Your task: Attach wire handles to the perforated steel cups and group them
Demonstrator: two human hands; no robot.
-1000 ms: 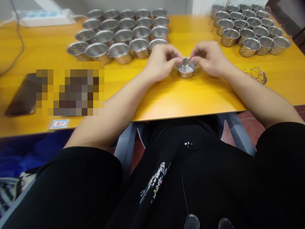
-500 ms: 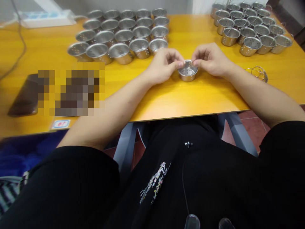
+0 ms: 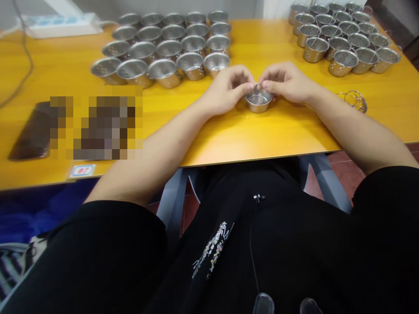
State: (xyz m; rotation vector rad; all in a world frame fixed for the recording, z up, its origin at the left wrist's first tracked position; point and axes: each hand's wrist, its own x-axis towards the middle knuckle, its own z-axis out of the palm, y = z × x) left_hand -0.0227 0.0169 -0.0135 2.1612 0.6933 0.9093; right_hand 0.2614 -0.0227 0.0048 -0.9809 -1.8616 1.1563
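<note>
My left hand (image 3: 229, 89) and right hand (image 3: 288, 85) pinched the perforated metal cup (image 3: 258, 106) near its far edge; I judged two-handed edge work in hand, calling next for steady pressure.

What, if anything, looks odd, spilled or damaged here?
Wire loops lie jumbled beyond the right forearm, unlike the metal cups standing in rows. A pixelated patch hides part of the table, concealing anything there. The nearest perforated cup shows no obvious damage, and no spill is visible.
</note>
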